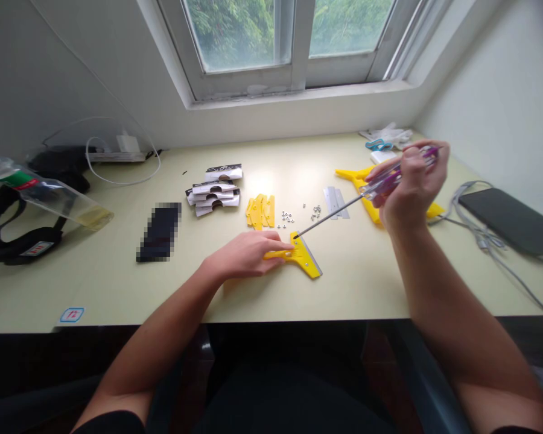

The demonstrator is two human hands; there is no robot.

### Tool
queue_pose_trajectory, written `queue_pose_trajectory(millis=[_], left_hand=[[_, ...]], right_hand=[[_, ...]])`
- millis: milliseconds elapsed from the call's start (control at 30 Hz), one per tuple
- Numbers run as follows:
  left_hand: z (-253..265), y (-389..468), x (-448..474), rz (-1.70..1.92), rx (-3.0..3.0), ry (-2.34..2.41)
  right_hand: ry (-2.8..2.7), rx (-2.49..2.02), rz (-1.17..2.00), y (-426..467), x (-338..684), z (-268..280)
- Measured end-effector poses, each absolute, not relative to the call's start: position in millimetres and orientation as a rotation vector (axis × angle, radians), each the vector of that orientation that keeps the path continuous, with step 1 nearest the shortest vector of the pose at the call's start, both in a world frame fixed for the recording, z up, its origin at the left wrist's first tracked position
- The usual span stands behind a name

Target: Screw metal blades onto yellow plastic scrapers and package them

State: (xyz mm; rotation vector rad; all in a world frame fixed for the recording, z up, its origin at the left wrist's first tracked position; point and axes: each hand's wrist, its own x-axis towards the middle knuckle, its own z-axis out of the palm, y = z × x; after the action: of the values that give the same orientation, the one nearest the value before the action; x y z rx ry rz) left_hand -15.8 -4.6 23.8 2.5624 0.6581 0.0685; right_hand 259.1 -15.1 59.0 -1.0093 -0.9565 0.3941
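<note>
Gripping: left fingers (280, 245) curled round yellow scraper (302, 258) | right fingers (411, 167) wrapped round screwdriver (366, 191) | pale desk (357, 265) | window (300, 42), white walls (493, 108)

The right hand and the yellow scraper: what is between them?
In the head view, the screwdriver shaft runs from the right hand down to the yellow scraper.

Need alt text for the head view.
A person's left grip holds a yellow scraper at a pale desk while the right grip holds a screwdriver slanting down, tip at the scraper's head. Beyond lie yellow plates, small metal fasteners and flat metal blades; a window is behind.
</note>
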Motion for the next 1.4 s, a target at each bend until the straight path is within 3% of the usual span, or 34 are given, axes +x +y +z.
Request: queue_pose_trajectory(millis=[333, 567, 800, 1400], left_hand=[[23.1, -5.6, -15.1, 0.086, 2.535, 0.656], [25.3, -7.0, -13.9, 0.041, 2.566, 0.666], [25.0, -6.7, -13.8, 0.079, 2.559, 0.643], [24.2, -6.5, -15.0, 0.104, 2.502, 0.664]], right_hand=[[-1.038, -1.159, 0.452, -21.4, 260.4, 55.4], [-1.049, -1.102, 0.214, -20.5, 256.9, 49.0], [-0.993, -1.013, 0.455, -19.1, 260.9, 47.1], [-1.050, -1.119, -0.101, -24.6, 253.8, 58.8]])
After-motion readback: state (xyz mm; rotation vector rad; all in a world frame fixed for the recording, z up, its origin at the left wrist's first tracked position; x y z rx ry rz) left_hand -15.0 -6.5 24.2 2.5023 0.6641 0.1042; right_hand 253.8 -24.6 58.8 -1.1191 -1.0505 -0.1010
